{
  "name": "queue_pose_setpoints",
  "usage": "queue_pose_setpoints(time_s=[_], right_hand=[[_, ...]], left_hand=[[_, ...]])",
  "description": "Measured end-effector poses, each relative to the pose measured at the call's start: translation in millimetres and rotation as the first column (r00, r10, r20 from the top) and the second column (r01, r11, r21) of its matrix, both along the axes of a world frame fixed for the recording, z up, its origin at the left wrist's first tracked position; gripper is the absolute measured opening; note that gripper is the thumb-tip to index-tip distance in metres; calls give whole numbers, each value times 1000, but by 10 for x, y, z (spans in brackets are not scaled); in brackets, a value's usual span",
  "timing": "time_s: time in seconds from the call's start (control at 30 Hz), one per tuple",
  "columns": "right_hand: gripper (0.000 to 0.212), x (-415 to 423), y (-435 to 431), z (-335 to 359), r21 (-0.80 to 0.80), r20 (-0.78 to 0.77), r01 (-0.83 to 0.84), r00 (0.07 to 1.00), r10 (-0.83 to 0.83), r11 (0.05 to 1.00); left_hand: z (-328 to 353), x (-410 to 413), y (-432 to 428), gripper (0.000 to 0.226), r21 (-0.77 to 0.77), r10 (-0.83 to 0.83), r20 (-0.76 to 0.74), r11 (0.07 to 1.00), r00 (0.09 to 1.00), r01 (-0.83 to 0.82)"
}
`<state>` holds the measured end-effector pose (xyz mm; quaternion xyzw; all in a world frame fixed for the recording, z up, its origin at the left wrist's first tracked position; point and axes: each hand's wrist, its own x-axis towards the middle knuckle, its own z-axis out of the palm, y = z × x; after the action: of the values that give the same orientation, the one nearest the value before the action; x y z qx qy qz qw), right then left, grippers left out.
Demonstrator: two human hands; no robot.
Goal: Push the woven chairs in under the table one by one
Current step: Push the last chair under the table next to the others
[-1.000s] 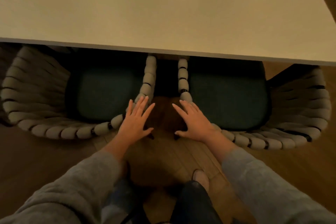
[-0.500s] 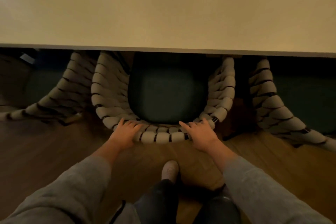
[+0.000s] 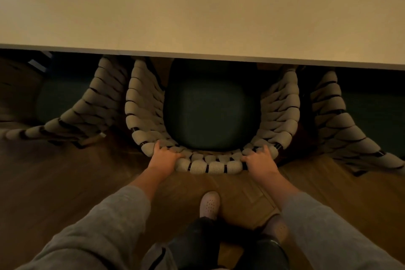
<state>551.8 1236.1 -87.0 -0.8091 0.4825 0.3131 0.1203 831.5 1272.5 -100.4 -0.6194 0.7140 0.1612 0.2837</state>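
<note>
Middle woven chair [image 3: 210, 166] looks like a rigid frame wrapped in thick soft cord, so it should push as one stiff piece; probably moderate weight, and it will likely slide rather than tip on the wood floor [image 3: 65, 182] if pushed low and level. Best hold is the curved top rail of the backrest, one hand each side of centre, which is where the hands are: left hand [image 3: 163, 159] curled over the rail left of centre, right hand [image 3: 259, 160] curled over it right of centre, both grasping the cord wrap. Cord is padded and grippy, unlikely to slip. Looks: pale beige rope loops with dark gaps showing the frame, dark green seat cushion [image 3: 211, 107]. Chair sits partly under the table [image 3: 197, 6], front of seat hidden by the tabletop edge, backrest still out. Neighbour chairs left [image 3: 87, 116] and right [image 3: 341, 125] sit just beside it, so a straight push matters.
</note>
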Motion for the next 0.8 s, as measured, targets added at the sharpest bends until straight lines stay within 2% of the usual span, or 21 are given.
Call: queue_pose_setpoints(time_s=[0.2,0.57,0.8], right_hand=[[43,21,110,18,-13,23,72,997,-71,997],[35,169,136,39,-23,90,121,989,-118,992],[35,217,191,27,-55,63,144,988,-141,988]], left_hand=[[31,6,46,40,8,1,-26,1000,1000,-1],[91,181,-3,44,69,-18,-43,997,999,21],[78,187,24,40,46,-31,-41,998,999,33]])
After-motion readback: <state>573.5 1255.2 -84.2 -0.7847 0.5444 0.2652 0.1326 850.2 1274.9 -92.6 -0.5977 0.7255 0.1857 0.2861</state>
